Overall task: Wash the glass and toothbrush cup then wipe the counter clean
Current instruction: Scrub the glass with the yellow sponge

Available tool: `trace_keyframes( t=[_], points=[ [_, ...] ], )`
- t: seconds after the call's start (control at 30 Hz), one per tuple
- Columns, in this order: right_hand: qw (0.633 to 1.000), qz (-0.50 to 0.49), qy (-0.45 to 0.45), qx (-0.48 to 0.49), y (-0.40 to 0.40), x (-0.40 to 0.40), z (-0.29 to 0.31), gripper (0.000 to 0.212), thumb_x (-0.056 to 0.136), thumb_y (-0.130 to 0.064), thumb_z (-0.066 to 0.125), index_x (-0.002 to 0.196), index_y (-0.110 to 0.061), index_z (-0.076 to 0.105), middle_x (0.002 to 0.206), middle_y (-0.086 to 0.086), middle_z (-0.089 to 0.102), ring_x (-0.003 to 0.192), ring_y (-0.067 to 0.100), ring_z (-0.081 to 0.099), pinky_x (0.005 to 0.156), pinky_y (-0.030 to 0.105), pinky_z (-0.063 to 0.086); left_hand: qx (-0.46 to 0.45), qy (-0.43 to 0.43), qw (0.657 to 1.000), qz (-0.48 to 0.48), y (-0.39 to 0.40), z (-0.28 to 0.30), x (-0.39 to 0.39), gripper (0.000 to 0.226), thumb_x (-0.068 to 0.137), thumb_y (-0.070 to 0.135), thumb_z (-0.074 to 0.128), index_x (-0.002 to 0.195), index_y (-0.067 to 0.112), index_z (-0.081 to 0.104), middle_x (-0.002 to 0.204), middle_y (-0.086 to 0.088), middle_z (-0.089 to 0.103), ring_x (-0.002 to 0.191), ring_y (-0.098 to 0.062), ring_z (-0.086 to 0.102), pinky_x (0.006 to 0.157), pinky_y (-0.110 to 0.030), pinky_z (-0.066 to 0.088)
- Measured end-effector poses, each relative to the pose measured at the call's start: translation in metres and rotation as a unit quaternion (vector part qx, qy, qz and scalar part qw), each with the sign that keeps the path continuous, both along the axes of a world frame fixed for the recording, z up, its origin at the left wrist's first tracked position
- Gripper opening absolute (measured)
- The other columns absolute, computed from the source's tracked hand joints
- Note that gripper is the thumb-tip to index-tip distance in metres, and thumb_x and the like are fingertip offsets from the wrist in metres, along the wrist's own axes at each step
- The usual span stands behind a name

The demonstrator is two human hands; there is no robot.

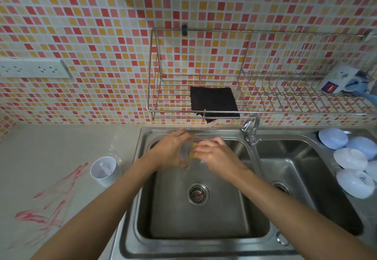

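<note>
glass held over sink basin by left hand, clear of rim.

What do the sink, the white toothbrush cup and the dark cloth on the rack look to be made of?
Sink: brushed stainless steel, grey with soft reflections. Toothbrush cup: probably matte white plastic, opaque and thin-walled. Dark cloth: woven or knitted fabric, dull, ragged at the edge.

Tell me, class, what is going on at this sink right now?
A person is washing a clear glass over the left sink basin. The left hand holds the glass while the right hand works a yellow sponge at it. The white toothbrush cup waits on the counter, where red smears are not yet wiped.
</note>
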State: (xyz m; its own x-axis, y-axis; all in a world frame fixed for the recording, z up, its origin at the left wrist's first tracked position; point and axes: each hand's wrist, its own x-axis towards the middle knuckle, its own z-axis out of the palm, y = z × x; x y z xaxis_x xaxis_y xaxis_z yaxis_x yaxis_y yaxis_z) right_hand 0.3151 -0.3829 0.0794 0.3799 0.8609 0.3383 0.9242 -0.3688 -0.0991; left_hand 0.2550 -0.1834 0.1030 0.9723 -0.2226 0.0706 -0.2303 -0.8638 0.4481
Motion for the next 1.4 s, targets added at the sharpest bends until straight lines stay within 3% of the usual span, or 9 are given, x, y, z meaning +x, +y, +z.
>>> trace_keyframes(
  t=[0.07,0.2,0.4,0.5,0.57,0.63,0.7,0.8,1.4],
  points=[
    [1.0,-0.017,0.022,0.011,0.005,-0.008,-0.006,0.032,0.07,-0.005,0.065,0.095,-0.021,0.075,0.098,-0.008,0.073,0.101,0.018,0.064,0.082,0.033,0.038,0.016,0.001,1.0,-0.005,0.001,0.004,0.001,0.084,0.063,0.034,0.088,0.136,0.024,0.048,0.129,0.007,0.049,0.116,-0.008,0.046,0.096,-0.015,0.033],
    [0.973,-0.03,0.23,0.018,0.008,-0.021,-0.016,0.028,0.085,-0.002,0.062,0.101,-0.021,0.076,0.104,-0.006,0.073,0.104,0.013,0.062,0.092,0.028,0.044,0.017,0.034,0.999,-0.015,0.007,-0.007,-0.009,0.084,0.063,0.033,0.087,0.136,0.023,0.048,0.13,0.007,0.051,0.117,-0.011,0.05,0.1,-0.021,0.041],
    [0.999,-0.032,0.023,0.008,0.002,-0.021,-0.009,0.036,0.067,-0.003,0.063,0.096,-0.022,0.073,0.102,-0.011,0.072,0.105,0.014,0.061,0.079,0.031,0.033,-0.028,0.025,0.999,0.008,0.008,-0.008,-0.009,0.087,0.06,0.035,0.086,0.137,0.028,0.047,0.129,0.008,0.051,0.117,-0.011,0.052,0.102,-0.034,0.046],
    [0.987,-0.049,0.146,0.045,0.004,-0.028,-0.009,0.033,0.079,-0.001,0.063,0.1,-0.023,0.075,0.105,-0.008,0.073,0.103,0.012,0.063,0.088,0.029,0.044,-0.007,0.031,0.999,0.01,0.011,-0.005,-0.007,0.089,0.06,0.036,0.087,0.138,0.025,0.047,0.13,0.007,0.051,0.117,-0.012,0.052,0.101,-0.032,0.047],
    [0.964,-0.057,0.254,0.047,0.003,-0.028,-0.011,0.028,0.088,-0.005,0.06,0.105,-0.021,0.075,0.108,-0.004,0.072,0.106,0.008,0.062,0.095,0.016,0.042,0.001,0.039,0.999,0.001,0.009,-0.006,-0.008,0.086,0.062,0.035,0.088,0.138,0.022,0.048,0.132,0.005,0.051,0.118,-0.013,0.051,0.102,-0.025,0.043],
    [0.972,-0.04,0.23,0.02,0.002,-0.027,-0.008,0.027,0.089,-0.005,0.058,0.104,-0.02,0.075,0.107,-0.004,0.073,0.107,0.01,0.063,0.095,0.021,0.044,0.008,0.036,0.999,-0.008,0.005,-0.006,-0.008,0.085,0.062,0.033,0.088,0.137,0.021,0.049,0.131,0.005,0.052,0.117,-0.012,0.052,0.101,-0.022,0.042],
    [0.994,-0.007,0.104,0.008,0.0,-0.022,-0.007,0.03,0.081,-0.004,0.059,0.099,-0.021,0.075,0.103,-0.008,0.073,0.105,0.015,0.064,0.085,0.035,0.047,0.0,0.033,0.999,-0.006,0.001,-0.005,-0.007,0.086,0.062,0.033,0.088,0.137,0.022,0.049,0.131,0.006,0.052,0.116,-0.011,0.052,0.102,-0.026,0.043],
    [1.0,-0.02,0.003,0.022,-0.005,-0.013,-0.001,0.034,0.075,-0.004,0.059,0.1,-0.023,0.072,0.106,-0.011,0.071,0.108,0.013,0.06,0.083,0.032,0.038,-0.033,0.035,0.999,0.02,0.004,-0.001,-0.006,0.089,0.061,0.033,0.088,0.139,0.023,0.046,0.131,0.006,0.05,0.118,-0.012,0.051,0.102,-0.032,0.046],
    [0.997,0.021,0.063,0.031,-0.007,-0.017,-0.004,0.029,0.081,-0.008,0.07,0.106,-0.022,0.071,0.11,-0.008,0.069,0.107,0.014,0.06,0.08,0.033,0.049,-0.038,0.063,0.997,0.023,0.016,0.0,-0.002,0.092,0.059,0.043,0.088,0.139,0.028,0.046,0.134,0.009,0.05,0.122,-0.011,0.049,0.104,-0.036,0.046]
  ],
)
